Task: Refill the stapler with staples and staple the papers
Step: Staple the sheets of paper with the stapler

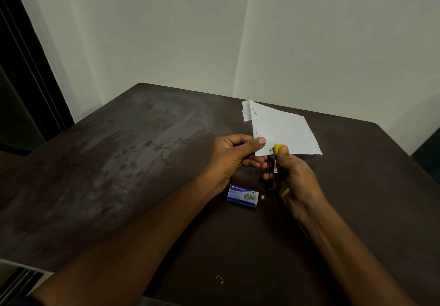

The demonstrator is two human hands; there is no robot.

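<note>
Stapling: your right hand (297, 177) grips the slim black yellow-tipped stapler (272, 167) at the corner.
Papers: your left hand (231, 158) pinches the white paper sheets (285, 131), steadying them.

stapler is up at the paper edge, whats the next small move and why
Probably press the thumb down to squeeze the stapler shut. The right hand grips it with the thumb at its yellow end, which meets the lower edge of the papers, and the left hand pinches the sheets beside it. Whether the edge sits inside cannot be seen.
</note>
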